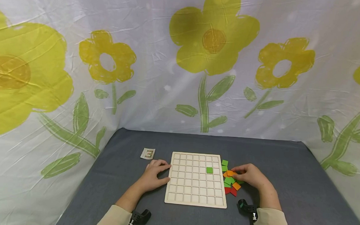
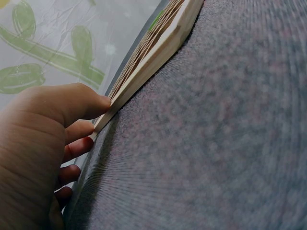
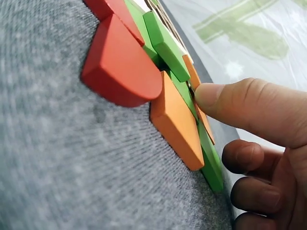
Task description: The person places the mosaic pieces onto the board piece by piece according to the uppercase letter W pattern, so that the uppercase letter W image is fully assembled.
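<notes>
Left hand (image 1: pixel 154 176), fingers wide, braces the pale wooden grid board (image 1: pixel 187 182), likely for steadiness, while the right hand (image 1: pixel 252 177), fingers narrow, touches a flat orange tile (image 3: pixel 206 127) just beyond its right edge, grip unclear.

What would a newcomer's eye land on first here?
Probably the big yellow flowers on the pale backdrop, filling the upper part of the head view. Next comes the gridded board on the dark grey cloth, with one green tile standing out right of and above its middle. At the board's right edge lies a bright heap of red, orange and green tiles, where the right hand touches an orange tile.
</notes>
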The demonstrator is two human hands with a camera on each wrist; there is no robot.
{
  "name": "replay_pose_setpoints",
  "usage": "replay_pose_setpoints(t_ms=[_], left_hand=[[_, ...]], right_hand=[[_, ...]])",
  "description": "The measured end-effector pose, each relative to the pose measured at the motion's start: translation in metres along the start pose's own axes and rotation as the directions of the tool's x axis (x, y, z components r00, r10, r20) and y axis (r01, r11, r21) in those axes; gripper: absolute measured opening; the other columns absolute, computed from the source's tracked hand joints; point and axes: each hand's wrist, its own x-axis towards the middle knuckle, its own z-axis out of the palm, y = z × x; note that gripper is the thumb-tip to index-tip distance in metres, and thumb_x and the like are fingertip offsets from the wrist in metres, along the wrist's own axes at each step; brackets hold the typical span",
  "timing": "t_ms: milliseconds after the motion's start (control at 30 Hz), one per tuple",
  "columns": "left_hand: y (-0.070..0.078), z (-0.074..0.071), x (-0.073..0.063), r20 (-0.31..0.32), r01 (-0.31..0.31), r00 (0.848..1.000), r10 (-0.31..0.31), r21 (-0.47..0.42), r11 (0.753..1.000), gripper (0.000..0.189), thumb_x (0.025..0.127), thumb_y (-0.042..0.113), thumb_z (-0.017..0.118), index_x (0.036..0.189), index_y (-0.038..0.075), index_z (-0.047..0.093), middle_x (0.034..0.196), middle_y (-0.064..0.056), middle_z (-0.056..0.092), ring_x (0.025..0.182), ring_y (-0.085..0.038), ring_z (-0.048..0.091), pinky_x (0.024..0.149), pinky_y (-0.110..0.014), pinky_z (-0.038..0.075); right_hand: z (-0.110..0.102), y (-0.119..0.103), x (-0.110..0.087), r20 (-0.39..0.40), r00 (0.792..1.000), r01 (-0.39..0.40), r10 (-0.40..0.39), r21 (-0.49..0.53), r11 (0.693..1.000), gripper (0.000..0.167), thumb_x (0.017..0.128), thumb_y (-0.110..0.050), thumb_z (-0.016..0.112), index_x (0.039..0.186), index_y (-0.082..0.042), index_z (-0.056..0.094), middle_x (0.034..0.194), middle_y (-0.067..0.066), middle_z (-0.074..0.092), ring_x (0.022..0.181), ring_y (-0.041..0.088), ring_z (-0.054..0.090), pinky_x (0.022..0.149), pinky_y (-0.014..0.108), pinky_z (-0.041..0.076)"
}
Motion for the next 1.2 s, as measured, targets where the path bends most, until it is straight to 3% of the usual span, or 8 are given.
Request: replay_pose_setpoints(t_ms=[300, 833, 1200], left_hand=[[0.002, -0.001, 0.000, 0.003, 0.006, 1.000, -0.006, 0.000, 1.000, 0.051, 0.091, 0.028, 0.077, 0.138, 0.009, 0.067, 0.128, -0.005, 0.058, 0.123, -0.030, 0.045, 0.100, -0.056, 0.033], [0.002, -0.001, 0.001, 0.006, 0.012, 1.000, -0.012, 0.008, 1.000, 0.051, 0.092, 0.028, 0.077, 0.138, 0.009, 0.067, 0.129, -0.006, 0.059, 0.122, -0.030, 0.046, 0.100, -0.056, 0.034], [0.001, 0.000, 0.000, 0.002, 0.006, 1.000, -0.006, 0.006, 1.000, 0.051, 0.092, 0.029, 0.077, 0.138, 0.010, 0.067, 0.129, -0.005, 0.058, 0.121, -0.029, 0.046, 0.100, -0.056, 0.034]], right_hand=[[-0.007, -0.010, -0.003, -0.033, 0.998, 0.062, -0.062, 0.027, 0.998, 0.033, 0.090, -0.020, 0.080, 0.119, -0.004, 0.077, 0.069, 0.003, 0.048, 0.065, 0.020, 0.045, 0.056, 0.030, 0.037], [-0.016, -0.040, -0.019, -0.064, 0.981, 0.184, -0.182, 0.022, 0.983, 0.030, 0.094, -0.019, 0.076, 0.122, -0.007, 0.076, 0.070, 0.003, 0.041, 0.062, 0.019, 0.040, 0.055, 0.031, 0.035], [-0.004, -0.058, -0.024, -0.010, 0.968, 0.250, -0.250, 0.042, 0.967, 0.026, 0.094, -0.016, 0.077, 0.118, -0.006, 0.077, 0.073, 0.001, 0.047, 0.062, 0.015, 0.042, 0.055, 0.029, 0.036]])
